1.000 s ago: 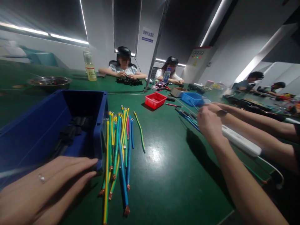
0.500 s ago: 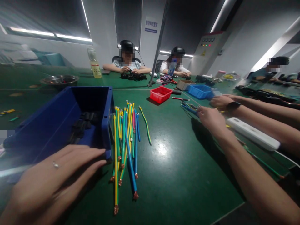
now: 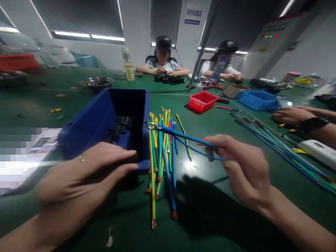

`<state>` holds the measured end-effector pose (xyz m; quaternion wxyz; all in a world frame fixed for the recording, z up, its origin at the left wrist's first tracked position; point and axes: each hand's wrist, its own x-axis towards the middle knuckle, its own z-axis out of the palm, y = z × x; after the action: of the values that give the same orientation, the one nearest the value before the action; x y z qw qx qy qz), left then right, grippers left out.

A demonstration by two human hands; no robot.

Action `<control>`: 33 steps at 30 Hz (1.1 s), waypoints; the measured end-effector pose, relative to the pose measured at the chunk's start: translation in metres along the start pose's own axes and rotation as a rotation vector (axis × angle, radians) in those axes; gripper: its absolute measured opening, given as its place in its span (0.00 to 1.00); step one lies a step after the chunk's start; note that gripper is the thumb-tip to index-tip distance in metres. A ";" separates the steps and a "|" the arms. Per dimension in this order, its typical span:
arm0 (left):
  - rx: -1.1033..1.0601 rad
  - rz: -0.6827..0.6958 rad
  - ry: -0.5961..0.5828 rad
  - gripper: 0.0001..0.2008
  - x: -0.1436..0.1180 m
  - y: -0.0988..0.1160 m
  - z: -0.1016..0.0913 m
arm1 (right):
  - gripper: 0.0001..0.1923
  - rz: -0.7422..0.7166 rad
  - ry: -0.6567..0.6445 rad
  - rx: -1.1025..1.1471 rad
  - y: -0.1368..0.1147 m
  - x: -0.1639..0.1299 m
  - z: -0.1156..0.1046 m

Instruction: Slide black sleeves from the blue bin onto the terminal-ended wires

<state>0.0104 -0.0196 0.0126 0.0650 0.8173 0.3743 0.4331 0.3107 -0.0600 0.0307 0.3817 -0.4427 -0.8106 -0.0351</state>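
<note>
My right hand (image 3: pixel 238 168) pinches a blue cable (image 3: pixel 189 136) above the table. A metal ring terminal (image 3: pixel 154 126) at its far end points left, and a thinner blue strand loops beneath. My left hand (image 3: pixel 89 185) is at the front of a dark blue bin (image 3: pixel 86 120), thumb and fingers closed about something dark that I cannot make out. Black parts (image 3: pixel 120 126) lie inside the bin. Beside it, between my hands, is a pile of yellow-green and blue cables (image 3: pixel 165 150) with ring terminals and bare copper ends.
A red tray (image 3: pixel 202 101) and a blue tray (image 3: pixel 258 100) stand further back. Long cables (image 3: pixel 283 150) lie at right near a white power strip (image 3: pixel 320 150) and a co-worker's hand (image 3: pixel 291 117). A metal bowl (image 3: pixel 97 83) and bottle (image 3: pixel 128 66) are behind the bin.
My right hand has come from the cables at right towards the middle, bringing a blue cable. My left hand stays by the bin. The view has turned left.
</note>
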 end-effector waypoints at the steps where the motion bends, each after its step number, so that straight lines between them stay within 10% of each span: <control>1: -0.020 0.015 -0.036 0.08 0.001 0.002 0.000 | 0.15 0.014 -0.042 0.036 -0.001 -0.002 0.002; 33: -0.126 0.185 -0.037 0.08 0.003 0.011 0.006 | 0.17 -0.163 -0.163 -0.035 0.021 -0.018 0.037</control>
<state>0.0218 -0.0236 0.0158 0.0830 0.8505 0.2683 0.4446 0.3102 -0.0456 -0.0133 0.3027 -0.3832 -0.8716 -0.0441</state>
